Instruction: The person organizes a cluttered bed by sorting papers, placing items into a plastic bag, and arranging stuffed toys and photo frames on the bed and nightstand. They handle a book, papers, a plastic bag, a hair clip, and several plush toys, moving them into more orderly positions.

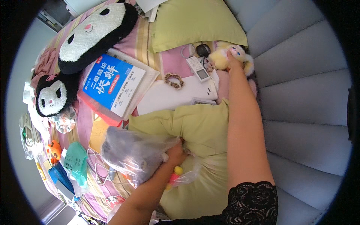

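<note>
Head view looks down on a cluttered bed with two things going on at once, so my read is we're mid-gather: soft stuff getting picked up and bagged. My left hand (175, 153) is closed on the mouth of a clear plastic bag (137, 153) with something dark and fuzzy inside, sitting on the green pillow (202, 127) near the bed's lower edge. My right hand (234, 56) is stretched way out to the top edge by the padded headboard (300, 82), fingers wrapped on a small yellow plush toy (225, 58), which is just beside the white remote (198, 68) and near a dark round thing I can't make out. Right arm is nearly straight, forearm running up the frame; left arm is bent and comes in low from the bottom edge. Next bit, I reckon, wants the plush lifted clear of the remote and cables, and the bag mouth held wide enough. Blue book (112, 84) and the black-and-white plush cushions (93, 35) sit well apart at the left.
</note>
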The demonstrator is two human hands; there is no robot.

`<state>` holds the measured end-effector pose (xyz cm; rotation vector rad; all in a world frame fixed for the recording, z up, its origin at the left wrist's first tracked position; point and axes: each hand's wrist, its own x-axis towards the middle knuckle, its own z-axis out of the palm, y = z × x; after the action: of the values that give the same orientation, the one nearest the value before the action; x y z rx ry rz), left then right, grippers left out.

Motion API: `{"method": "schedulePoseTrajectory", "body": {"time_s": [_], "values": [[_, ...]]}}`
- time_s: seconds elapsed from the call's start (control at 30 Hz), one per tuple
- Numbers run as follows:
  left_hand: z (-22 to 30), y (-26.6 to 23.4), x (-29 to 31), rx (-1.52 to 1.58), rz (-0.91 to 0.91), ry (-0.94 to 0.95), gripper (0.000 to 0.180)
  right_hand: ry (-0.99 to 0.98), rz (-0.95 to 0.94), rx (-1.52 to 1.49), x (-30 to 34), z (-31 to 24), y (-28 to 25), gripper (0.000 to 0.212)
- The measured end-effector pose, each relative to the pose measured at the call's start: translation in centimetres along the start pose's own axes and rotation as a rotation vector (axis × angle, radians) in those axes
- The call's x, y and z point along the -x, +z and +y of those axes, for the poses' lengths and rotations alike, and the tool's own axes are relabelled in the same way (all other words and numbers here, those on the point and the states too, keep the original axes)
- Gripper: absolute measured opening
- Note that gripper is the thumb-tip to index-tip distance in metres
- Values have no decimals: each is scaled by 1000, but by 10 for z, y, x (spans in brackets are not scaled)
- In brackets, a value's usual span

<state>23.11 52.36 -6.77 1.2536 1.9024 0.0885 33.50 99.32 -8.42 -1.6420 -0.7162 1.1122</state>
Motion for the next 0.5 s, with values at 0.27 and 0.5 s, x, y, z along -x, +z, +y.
{"method": "schedulePoseTrajectory", "body": {"time_s": [0.27, 0.5], "values": [[2, 5, -6, 102, 55, -38, 73, -13, -429, -141, 193, -107, -62, 10], [4, -2, 5, 129, 256, 147, 68, -72, -465, 403, 222, -132, -128, 31]]}}
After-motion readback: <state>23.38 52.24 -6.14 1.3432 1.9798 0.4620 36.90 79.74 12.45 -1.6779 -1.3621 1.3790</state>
